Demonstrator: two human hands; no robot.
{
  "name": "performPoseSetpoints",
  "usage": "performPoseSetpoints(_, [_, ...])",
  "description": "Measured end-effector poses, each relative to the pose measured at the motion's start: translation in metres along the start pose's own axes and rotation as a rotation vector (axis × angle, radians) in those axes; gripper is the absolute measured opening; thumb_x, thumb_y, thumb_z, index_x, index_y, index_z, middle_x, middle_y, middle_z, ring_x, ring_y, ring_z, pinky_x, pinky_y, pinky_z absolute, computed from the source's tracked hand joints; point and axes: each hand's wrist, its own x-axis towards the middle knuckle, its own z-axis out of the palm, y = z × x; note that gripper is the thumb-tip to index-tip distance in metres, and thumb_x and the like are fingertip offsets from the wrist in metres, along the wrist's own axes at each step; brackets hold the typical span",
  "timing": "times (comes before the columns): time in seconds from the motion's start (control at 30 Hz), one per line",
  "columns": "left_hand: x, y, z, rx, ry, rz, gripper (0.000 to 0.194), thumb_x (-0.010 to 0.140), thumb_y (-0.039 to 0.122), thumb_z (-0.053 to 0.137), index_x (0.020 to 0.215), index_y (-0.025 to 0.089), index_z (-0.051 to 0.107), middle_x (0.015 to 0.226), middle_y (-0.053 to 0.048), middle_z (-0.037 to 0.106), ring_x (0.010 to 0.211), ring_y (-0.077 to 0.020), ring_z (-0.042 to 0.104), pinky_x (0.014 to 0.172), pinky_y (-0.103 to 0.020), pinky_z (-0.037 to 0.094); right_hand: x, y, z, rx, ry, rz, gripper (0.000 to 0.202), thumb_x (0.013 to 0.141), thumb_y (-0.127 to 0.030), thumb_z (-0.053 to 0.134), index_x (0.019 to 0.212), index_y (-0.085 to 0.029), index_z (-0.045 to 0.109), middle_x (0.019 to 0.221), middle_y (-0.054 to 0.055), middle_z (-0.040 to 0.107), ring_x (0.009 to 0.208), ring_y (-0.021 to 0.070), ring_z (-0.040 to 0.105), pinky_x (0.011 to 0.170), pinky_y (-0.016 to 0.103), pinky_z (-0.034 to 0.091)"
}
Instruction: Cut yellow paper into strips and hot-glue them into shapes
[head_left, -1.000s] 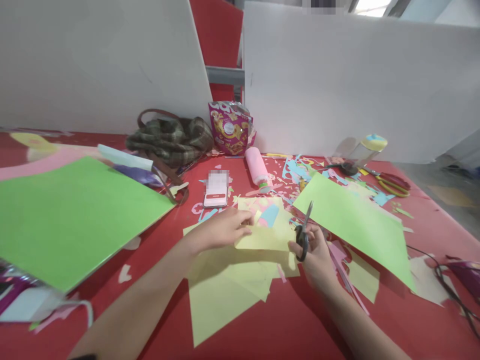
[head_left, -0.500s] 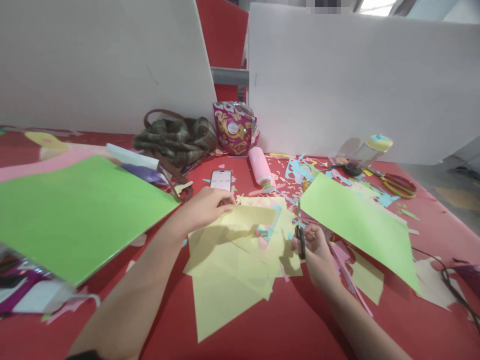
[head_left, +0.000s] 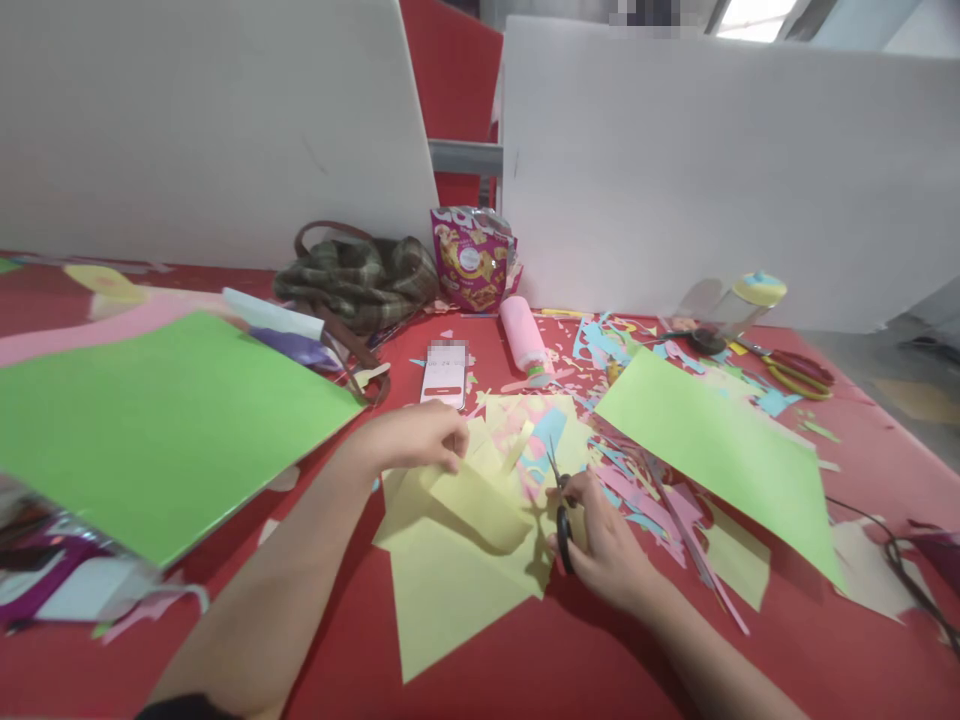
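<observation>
A curled piece of yellow paper is pinched in my left hand, above a pile of yellow sheets on the red table. My right hand is closed round black-handled scissors, their narrow blades pointing up and away just right of the curled piece. A thin yellow strip stands up beyond the held paper. Pink and blue scraps lie at the back of the pile.
Green sheets lie at left and right. Behind the pile are a phone, a pink bottle, a snack bag and a plaid cloth. Red-yellow handled scissors and a clear jar sit back right.
My right hand and the scissors have moved left and nearer to me. The yellow paper in my left hand now curls and slants down to the right, and my left hand is slightly lower.
</observation>
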Motion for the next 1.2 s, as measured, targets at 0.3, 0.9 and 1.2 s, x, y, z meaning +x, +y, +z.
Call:
performPoseSetpoints(0.3, [0.025,0.024,0.029,0.021,-0.022,0.091,0.013,0.057,0.028,0.060,0.058,0.017,0.054,0.057,0.004,0.051,0.054,-0.0093,0.045,0.043,-0.019,0.026,0.003,0.018,0.004,0.055,0.155,0.091,0.023,0.065,-0.018,0.050,0.083,-0.020,0.036,0.078,0.004,0.045,0.071,0.0174,0.046,0.065,0.033,0.039])
performPoseSetpoints(0.9, [0.029,0.000,0.039,0.150,0.291,-0.138,0.015,0.067,0.016,0.047,0.081,0.013,0.051,0.083,-0.012,0.055,0.080,-0.0236,0.052,0.064,-0.030,0.037,0.005,0.022,0.014,0.417,0.265,0.288,0.023,0.061,-0.014,0.052,0.074,-0.023,0.035,0.068,-0.004,0.043,0.060,0.0121,0.046,0.056,0.027,0.036])
performPoseSetpoints(1.2, [0.036,-0.002,0.048,0.185,0.263,-0.137,0.036,0.058,0.022,0.059,0.089,0.018,0.044,0.089,-0.007,0.049,0.086,-0.0232,0.050,0.066,-0.028,0.038,0.006,0.021,0.015,0.387,0.270,0.278,0.022,0.062,-0.016,0.053,0.074,-0.024,0.036,0.069,-0.003,0.044,0.061,0.0133,0.047,0.056,0.027,0.036])
